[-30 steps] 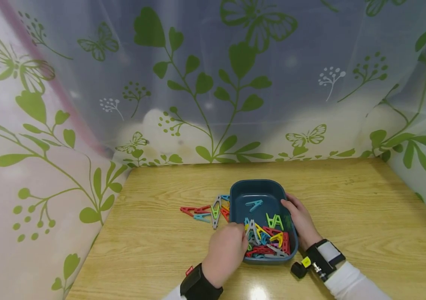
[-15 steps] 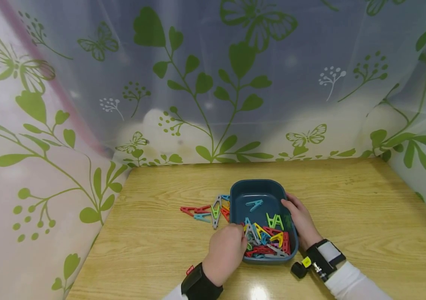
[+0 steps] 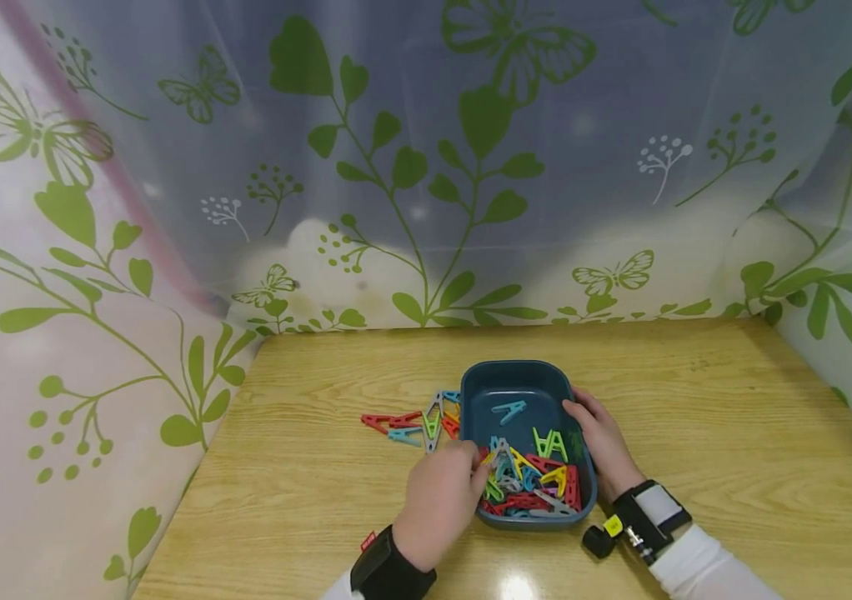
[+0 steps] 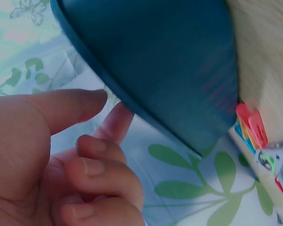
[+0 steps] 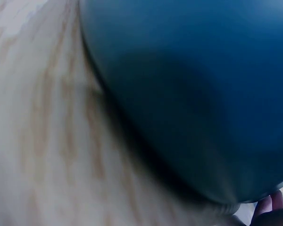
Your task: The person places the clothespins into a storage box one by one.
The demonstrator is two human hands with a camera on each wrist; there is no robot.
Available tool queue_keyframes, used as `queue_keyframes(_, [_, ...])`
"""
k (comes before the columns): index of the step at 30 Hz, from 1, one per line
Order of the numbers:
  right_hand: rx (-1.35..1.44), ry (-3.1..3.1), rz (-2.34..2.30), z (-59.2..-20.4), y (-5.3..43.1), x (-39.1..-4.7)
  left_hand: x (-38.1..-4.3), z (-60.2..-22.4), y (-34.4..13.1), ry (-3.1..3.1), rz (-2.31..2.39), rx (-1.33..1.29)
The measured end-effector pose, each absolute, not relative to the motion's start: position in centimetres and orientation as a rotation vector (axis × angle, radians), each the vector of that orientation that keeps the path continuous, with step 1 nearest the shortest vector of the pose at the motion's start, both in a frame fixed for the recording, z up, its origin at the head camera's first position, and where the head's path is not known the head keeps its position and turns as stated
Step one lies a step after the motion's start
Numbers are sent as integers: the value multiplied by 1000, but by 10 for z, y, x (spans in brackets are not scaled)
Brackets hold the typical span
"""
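A dark blue plastic bin (image 3: 519, 380) stands on the table, with a heap of colourful plastic clothespins (image 3: 527, 479) at its near end. One light blue clothespin (image 3: 508, 410) lies apart on the bare floor of the bin. My left hand (image 3: 441, 492) is at the bin's left wall, its fingertips reaching to the rim. In the left wrist view, the thumb (image 4: 85, 106) and index finger are parted with nothing visible between them, and the other fingers curl loosely. My right hand (image 3: 606, 442) holds the bin's right side, thumb at the rim and fingers along the outer wall.
Left of the bin, several more clothespins (image 3: 390, 421) in red, blue, grey, green and orange lie on the wooden table (image 3: 306, 500). A patterned curtain (image 3: 426, 208) with green leaves and butterflies hangs behind the table and along both sides.
My left hand has shifted slightly left and its fingers have loosened. Clothespins beside it have moved, and a green one there shows more fully. The right hand and the bin stay in place.
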State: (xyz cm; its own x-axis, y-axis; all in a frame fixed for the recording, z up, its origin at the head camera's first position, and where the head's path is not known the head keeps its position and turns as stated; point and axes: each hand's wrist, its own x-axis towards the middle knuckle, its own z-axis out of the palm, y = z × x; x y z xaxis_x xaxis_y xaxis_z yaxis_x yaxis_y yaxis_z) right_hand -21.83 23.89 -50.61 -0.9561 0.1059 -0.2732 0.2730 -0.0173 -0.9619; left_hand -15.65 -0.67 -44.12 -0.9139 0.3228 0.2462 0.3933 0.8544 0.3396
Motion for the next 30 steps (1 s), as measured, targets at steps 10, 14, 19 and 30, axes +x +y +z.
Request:
queue_keyframes(10, [422, 2111, -2130, -507, 238, -219, -181, -437, -37, -2718, -575, -416])
queue_keyframes(14, [420, 2123, -2120, -507, 238, -219, -195, -443, -51, -2747, -550, -382])
queue_keyframes(19, [420, 2133, -2114, -507, 238, -219, -207, -454, -62, -2830, -511, -364])
queue_keyframes(30, [417, 2130, -2120, -509, 239, -220, -221, -473, -68, -2926, -380, -364])
